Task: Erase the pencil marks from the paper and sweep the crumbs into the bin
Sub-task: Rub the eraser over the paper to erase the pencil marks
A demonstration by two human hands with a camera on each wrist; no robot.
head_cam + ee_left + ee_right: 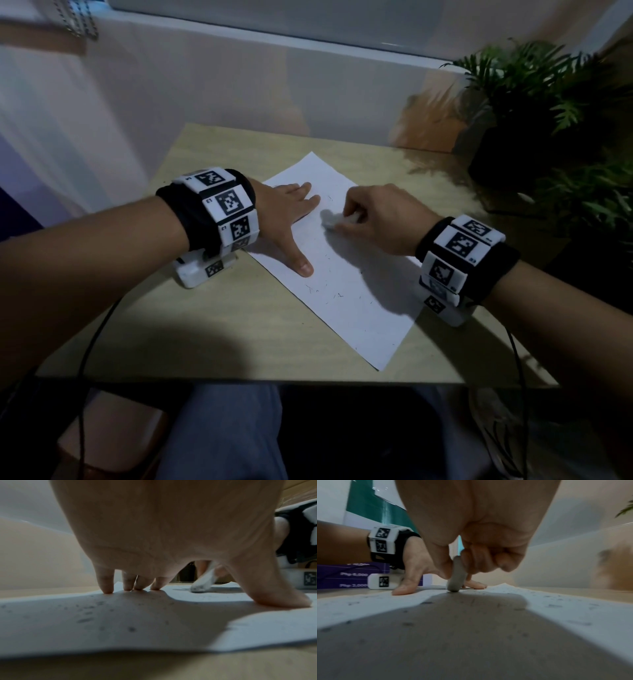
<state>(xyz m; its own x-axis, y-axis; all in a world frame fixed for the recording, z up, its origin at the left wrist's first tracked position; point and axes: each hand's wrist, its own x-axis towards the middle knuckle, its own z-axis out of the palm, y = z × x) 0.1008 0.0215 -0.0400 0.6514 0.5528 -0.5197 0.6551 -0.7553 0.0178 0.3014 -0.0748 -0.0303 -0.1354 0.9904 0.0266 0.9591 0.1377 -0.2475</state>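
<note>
A white sheet of paper (pixel 346 274) lies slantwise on the light wooden table (pixel 212 329), speckled with dark eraser crumbs (pixel 334 295) and faint pencil marks. My left hand (pixel 291 219) lies flat with straight, spread fingers and presses the sheet's left part down. My right hand (pixel 373 216) pinches a white eraser (pixel 337 219) whose tip touches the paper. In the left wrist view the fingertips (pixel 106 588) press on the paper (pixel 120 622) and the eraser (pixel 204 584) stands beyond them. In the right wrist view the eraser (pixel 456 577) stands upright on the paper (pixel 573 615). No bin is in view.
A potted fern (pixel 534 102) in a dark pot stands at the table's back right corner. A pale wall panel (pixel 239 85) runs behind the table. Cables (pixel 89 349) hang off the front edge beside my knees. A purple printed board (pixel 351 574) stands at the left.
</note>
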